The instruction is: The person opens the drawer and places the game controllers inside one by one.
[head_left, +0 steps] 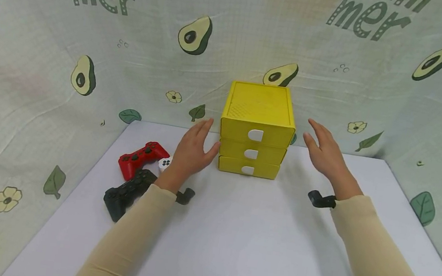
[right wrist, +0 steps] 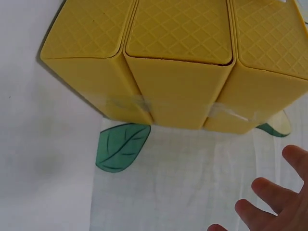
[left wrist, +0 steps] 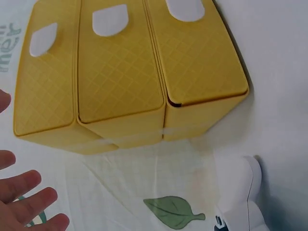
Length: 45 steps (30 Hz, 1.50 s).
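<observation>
A yellow three-drawer box point(head_left: 261, 103) with white tabs stands at the back of the table, its drawers closed. Left of it is my left hand point(head_left: 193, 150), fingers extended and holding nothing, the thumb tip right at the box's edge in the head view. My right hand point(head_left: 324, 155) hovers to the right of the box, fingers spread and with nothing in them. The left wrist view shows the drawer fronts point(left wrist: 120, 77) sideways, with the left fingertips beside them. In the right wrist view, clear tape point(right wrist: 233, 110) runs across the side of the drawers.
On the left lie a red game controller point(head_left: 139, 160), a black controller point(head_left: 128, 193) and a white controller point(head_left: 164, 163), the last partly hidden behind the left hand. A printed cloth point(head_left: 152, 53) with avocados hangs behind and beside the white table point(head_left: 240, 244).
</observation>
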Each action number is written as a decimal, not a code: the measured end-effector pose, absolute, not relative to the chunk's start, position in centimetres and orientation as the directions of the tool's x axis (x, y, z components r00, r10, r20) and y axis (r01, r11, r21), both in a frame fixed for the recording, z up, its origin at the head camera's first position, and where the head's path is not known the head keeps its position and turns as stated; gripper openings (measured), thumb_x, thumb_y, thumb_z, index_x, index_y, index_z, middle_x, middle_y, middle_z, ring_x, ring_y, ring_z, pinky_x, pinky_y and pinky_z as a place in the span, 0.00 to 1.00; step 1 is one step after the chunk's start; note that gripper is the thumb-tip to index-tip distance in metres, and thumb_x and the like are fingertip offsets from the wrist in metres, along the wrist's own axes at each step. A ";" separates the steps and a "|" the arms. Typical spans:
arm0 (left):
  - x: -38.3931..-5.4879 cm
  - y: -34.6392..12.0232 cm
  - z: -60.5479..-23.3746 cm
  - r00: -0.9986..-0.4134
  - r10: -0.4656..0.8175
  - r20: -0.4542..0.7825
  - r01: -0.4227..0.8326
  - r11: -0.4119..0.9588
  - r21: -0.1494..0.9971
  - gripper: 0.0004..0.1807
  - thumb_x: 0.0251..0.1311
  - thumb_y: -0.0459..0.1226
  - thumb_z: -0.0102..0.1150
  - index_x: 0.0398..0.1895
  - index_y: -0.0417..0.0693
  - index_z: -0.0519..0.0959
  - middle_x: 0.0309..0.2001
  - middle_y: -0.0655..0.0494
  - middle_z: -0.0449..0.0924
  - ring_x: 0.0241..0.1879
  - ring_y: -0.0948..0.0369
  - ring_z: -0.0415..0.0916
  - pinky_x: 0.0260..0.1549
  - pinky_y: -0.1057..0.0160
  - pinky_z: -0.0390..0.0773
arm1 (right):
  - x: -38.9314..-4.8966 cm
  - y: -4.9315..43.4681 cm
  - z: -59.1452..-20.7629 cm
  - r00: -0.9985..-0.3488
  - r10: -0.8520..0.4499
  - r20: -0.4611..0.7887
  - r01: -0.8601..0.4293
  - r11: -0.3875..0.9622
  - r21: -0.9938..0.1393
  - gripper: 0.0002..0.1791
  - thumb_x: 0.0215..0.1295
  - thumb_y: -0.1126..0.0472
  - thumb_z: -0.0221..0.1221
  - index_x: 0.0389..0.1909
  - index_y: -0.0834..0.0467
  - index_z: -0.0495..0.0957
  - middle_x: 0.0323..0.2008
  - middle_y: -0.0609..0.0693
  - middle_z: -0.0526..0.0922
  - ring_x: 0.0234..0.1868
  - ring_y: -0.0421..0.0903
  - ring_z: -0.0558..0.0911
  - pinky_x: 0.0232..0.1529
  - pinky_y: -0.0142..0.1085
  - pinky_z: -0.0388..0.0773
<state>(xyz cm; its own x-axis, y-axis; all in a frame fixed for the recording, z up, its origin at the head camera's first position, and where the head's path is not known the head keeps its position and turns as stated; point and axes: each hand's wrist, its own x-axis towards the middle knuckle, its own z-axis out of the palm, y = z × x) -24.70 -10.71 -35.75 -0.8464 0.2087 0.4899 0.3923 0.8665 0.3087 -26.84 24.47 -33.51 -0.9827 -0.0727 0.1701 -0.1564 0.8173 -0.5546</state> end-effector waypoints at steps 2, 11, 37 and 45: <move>-24.7 -10.4 -35.8 -0.844 0.202 0.497 0.399 0.855 0.331 0.38 0.66 0.51 0.52 0.75 0.50 0.54 0.71 0.46 0.62 0.69 0.49 0.62 0.66 0.49 0.67 | -26.9 24.3 -33.4 -0.983 -0.073 0.168 -0.157 0.811 -0.563 0.36 0.73 0.36 0.31 0.78 0.44 0.40 0.78 0.57 0.43 0.77 0.62 0.45 0.70 0.66 0.46; -24.4 -9.4 -35.7 -0.834 0.178 0.523 0.442 0.782 0.439 0.35 0.66 0.48 0.53 0.74 0.49 0.58 0.69 0.46 0.65 0.69 0.50 0.64 0.65 0.49 0.68 | -27.4 23.8 -32.6 -0.987 -0.066 0.146 -0.143 0.778 -0.612 0.35 0.74 0.36 0.31 0.77 0.42 0.40 0.78 0.56 0.43 0.77 0.62 0.45 0.70 0.66 0.45; -24.7 -6.9 -36.3 -0.871 0.144 0.470 0.463 0.558 0.688 0.30 0.67 0.46 0.55 0.70 0.48 0.64 0.62 0.49 0.73 0.59 0.54 0.73 0.59 0.55 0.76 | -30.1 21.5 -31.8 -0.995 -0.092 0.044 -0.091 0.594 -0.800 0.33 0.70 0.31 0.33 0.75 0.30 0.44 0.78 0.44 0.46 0.77 0.57 0.48 0.69 0.68 0.48; -24.9 -6.5 -36.5 -0.870 0.148 0.471 0.475 0.509 0.717 0.29 0.66 0.44 0.56 0.69 0.47 0.66 0.61 0.49 0.74 0.58 0.55 0.74 0.58 0.56 0.76 | -30.7 21.3 -31.8 -0.991 -0.131 0.007 -0.077 0.546 -0.834 0.32 0.72 0.32 0.32 0.75 0.32 0.44 0.78 0.42 0.44 0.78 0.54 0.48 0.72 0.61 0.50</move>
<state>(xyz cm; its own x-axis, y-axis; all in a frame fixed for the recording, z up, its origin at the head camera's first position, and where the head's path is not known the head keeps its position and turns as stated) -24.92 -6.50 -36.47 -0.8695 0.1478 0.4713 0.4754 0.5092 0.7174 -30.72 21.30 -31.82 -0.9914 -0.1305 0.0065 -0.0774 0.5457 -0.8344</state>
